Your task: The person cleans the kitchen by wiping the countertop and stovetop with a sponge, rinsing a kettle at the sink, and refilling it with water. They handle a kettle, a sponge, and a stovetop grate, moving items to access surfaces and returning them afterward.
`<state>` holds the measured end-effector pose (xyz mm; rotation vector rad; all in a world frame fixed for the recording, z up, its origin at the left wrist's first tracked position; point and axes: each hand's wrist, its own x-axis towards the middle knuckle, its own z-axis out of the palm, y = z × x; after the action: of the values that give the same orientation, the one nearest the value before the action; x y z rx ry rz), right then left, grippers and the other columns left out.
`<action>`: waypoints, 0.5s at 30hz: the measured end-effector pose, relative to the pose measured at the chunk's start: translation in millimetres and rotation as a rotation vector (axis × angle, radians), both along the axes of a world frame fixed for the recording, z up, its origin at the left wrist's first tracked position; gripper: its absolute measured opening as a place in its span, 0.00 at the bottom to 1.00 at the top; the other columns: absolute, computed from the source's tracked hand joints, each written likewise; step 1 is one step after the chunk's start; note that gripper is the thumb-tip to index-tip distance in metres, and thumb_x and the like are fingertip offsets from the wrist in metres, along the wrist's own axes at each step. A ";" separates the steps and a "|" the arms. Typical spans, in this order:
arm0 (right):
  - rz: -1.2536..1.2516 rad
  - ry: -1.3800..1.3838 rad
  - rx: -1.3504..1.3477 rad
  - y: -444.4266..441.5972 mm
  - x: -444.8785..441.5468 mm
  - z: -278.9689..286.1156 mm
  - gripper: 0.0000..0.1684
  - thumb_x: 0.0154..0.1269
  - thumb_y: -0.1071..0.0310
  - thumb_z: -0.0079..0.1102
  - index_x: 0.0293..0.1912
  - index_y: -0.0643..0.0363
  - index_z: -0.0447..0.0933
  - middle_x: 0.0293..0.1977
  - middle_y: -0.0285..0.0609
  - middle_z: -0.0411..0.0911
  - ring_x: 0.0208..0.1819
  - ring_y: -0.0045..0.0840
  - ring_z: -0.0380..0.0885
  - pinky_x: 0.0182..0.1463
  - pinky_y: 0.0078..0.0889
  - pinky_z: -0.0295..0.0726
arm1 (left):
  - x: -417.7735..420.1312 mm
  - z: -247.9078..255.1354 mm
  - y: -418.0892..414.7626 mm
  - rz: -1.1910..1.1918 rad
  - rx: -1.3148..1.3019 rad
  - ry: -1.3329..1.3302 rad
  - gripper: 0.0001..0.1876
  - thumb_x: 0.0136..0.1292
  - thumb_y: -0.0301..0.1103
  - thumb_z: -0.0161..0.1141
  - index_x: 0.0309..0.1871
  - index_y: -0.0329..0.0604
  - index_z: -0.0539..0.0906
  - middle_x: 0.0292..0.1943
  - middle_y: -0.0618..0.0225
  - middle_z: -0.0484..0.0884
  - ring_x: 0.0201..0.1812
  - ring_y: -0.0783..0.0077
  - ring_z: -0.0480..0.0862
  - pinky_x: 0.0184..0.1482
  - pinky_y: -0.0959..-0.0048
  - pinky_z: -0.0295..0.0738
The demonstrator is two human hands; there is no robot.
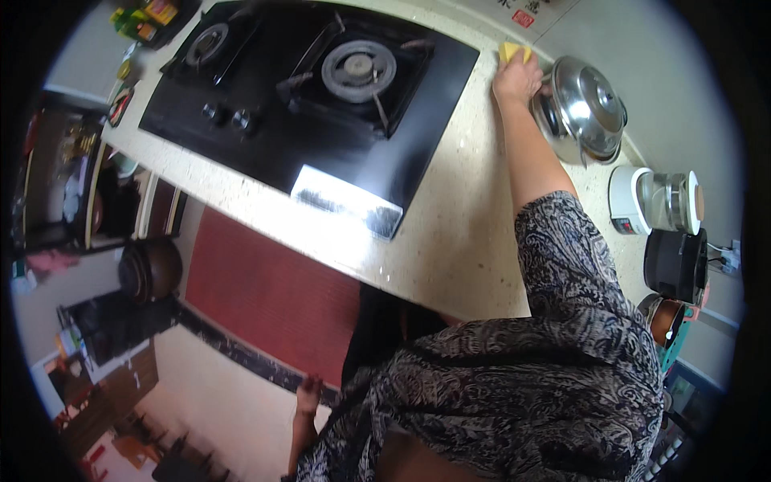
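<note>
My right hand (519, 79) is at the back of the pale speckled countertop (467, 211), with its fingers on a yellow sponge or folded cloth (513, 53) near the wall. Right beside that hand stands a stainless steel pot with a domed lid (587, 102). On the other side lies a black glass gas cooktop (265, 78) with two burners. My left hand (308, 394) hangs low at my side, away from the counter. It is small and dim there, and I cannot make out its fingers.
To the right are a white electric kettle with a glass body (653, 199) and a black appliance (674, 265) by a wall socket. Bottles (135, 24) stand beyond the cooktop. A red mat (271, 295) covers the floor; a dark round pot (150, 271) stands at left.
</note>
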<state>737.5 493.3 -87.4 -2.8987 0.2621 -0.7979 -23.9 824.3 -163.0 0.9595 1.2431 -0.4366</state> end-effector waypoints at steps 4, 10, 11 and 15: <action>0.011 0.297 -0.047 -13.6 31.3 -16.2 0.26 0.60 0.62 0.58 0.59 0.51 0.70 0.57 0.44 0.70 0.55 0.47 0.69 0.57 0.47 0.69 | -71.0 -36.8 12.5 -0.297 0.169 -0.066 0.13 0.55 0.27 0.63 0.45 0.43 0.79 0.43 0.67 0.81 0.47 0.70 0.80 0.50 0.69 0.76; 0.526 0.043 0.251 0.1 -66.8 -19.5 0.20 0.56 0.72 0.56 0.50 0.53 0.79 0.48 0.44 0.79 0.49 0.41 0.75 0.56 0.41 0.71 | -19.8 -64.2 39.8 -0.224 0.039 0.000 0.12 0.59 0.31 0.60 0.47 0.46 0.79 0.38 0.69 0.81 0.41 0.72 0.82 0.37 0.72 0.74; 0.562 -0.028 0.263 7.7 -93.7 -19.7 0.19 0.55 0.75 0.54 0.48 0.54 0.80 0.47 0.44 0.80 0.47 0.40 0.76 0.55 0.41 0.72 | 3.9 -54.7 45.0 -0.163 0.004 0.000 0.11 0.62 0.32 0.59 0.48 0.47 0.79 0.37 0.71 0.81 0.40 0.74 0.83 0.35 0.73 0.73; 0.727 0.039 0.387 31.6 -188.2 0.7 0.23 0.53 0.79 0.53 0.51 0.58 0.78 0.47 0.48 0.80 0.48 0.41 0.76 0.55 0.39 0.73 | 62.0 -43.6 50.4 -0.214 0.141 0.108 0.12 0.66 0.36 0.58 0.52 0.49 0.77 0.40 0.73 0.83 0.39 0.77 0.84 0.33 0.77 0.70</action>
<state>549.3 524.9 -86.7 -2.3615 -0.5458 -0.4855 38.1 874.6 -206.6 1.2086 1.2863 -0.5808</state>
